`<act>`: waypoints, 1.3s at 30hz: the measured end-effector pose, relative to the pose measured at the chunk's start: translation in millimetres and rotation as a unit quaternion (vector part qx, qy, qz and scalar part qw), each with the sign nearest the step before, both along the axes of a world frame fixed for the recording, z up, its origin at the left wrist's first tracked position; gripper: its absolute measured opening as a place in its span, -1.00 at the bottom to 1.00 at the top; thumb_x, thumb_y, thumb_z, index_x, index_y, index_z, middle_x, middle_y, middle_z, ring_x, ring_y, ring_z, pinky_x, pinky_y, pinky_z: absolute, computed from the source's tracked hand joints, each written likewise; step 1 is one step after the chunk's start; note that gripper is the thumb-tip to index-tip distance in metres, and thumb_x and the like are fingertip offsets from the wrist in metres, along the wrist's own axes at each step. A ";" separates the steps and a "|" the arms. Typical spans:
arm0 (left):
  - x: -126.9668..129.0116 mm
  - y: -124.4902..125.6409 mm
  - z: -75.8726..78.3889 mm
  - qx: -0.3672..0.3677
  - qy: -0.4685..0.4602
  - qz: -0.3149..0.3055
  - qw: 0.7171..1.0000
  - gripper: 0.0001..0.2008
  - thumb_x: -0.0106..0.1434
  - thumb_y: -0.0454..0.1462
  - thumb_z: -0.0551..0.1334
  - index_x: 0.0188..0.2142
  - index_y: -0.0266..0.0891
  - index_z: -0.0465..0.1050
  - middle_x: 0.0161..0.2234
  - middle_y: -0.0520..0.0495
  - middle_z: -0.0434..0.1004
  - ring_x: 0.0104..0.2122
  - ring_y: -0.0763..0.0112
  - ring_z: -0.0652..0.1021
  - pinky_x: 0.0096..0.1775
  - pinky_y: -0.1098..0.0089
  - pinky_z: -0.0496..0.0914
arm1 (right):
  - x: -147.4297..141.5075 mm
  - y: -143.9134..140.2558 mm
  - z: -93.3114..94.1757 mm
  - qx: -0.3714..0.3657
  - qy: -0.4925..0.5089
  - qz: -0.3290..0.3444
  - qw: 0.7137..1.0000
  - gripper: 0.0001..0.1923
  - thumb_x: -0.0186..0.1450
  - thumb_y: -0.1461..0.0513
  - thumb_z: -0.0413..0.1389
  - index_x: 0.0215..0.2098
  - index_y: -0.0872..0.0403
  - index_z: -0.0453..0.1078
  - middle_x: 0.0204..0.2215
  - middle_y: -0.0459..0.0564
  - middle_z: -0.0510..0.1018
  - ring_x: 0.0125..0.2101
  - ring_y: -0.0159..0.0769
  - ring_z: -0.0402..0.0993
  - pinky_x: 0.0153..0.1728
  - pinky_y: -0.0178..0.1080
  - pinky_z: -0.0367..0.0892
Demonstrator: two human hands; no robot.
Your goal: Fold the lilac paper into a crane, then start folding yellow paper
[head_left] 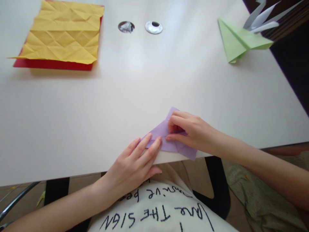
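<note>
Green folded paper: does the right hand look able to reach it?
Likely yes: only white tabletop lies between the right hand, now on the purple paper, and the green folded paper.

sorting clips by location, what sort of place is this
Probably an indoor papercraft spot, though whether home or classroom is unclear: a white tabletop bears creased yellow paper, a folded green paper piece and, at its near edge, folded lilac paper.
</note>
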State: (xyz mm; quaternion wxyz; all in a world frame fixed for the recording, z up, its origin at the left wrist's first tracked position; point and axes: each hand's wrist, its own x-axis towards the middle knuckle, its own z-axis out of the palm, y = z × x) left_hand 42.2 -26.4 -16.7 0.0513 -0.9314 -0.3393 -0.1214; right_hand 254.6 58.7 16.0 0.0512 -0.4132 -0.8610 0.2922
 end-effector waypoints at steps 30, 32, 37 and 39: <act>1.7 8.5 4.3 -0.018 -0.001 0.094 0.995 -0.23 0.20 0.19 -0.05 0.14 -0.38 0.22 0.12 -0.28 0.31 0.10 0.09 0.34 0.07 0.14 0.18 | 6.2 -0.8 -16.5 0.300 0.053 0.185 0.934 -0.72 0.33 0.34 -0.08 -0.03 0.23 0.33 -0.24 0.11 0.46 -0.27 -0.25 0.30 -0.27 -0.18 0.33; 2.1 7.9 3.7 -0.018 -0.003 0.095 0.995 -0.23 0.20 0.18 -0.05 0.14 -0.39 0.23 0.12 -0.28 0.30 0.10 0.08 0.33 0.08 0.15 0.18 | 7.0 -3.9 -16.6 0.344 0.032 0.202 0.916 -0.70 0.34 0.34 -0.09 -0.02 0.28 0.31 -0.22 0.13 0.47 -0.26 -0.22 0.31 -0.27 -0.17 0.34; 2.8 7.2 2.7 -0.028 -0.011 0.092 0.995 -0.21 0.20 0.19 -0.05 0.14 -0.42 0.22 0.13 -0.30 0.28 0.13 0.08 0.30 0.11 0.17 0.15 | 5.3 -6.2 -16.8 0.353 0.039 0.205 0.912 -0.71 0.35 0.33 -0.10 -0.02 0.28 0.31 -0.23 0.11 0.48 -0.26 -0.23 0.31 -0.27 -0.17 0.37; 0.1 6.6 3.1 -0.039 -0.012 0.086 0.995 -0.19 0.21 0.18 -0.07 0.15 -0.47 0.19 0.15 -0.31 0.25 0.15 0.10 0.27 0.13 0.19 0.12 | 4.0 -6.4 -17.7 0.341 0.039 0.195 0.919 -0.72 0.34 0.34 -0.09 -0.04 0.29 0.32 -0.23 0.11 0.48 -0.25 -0.21 0.30 -0.27 -0.16 0.38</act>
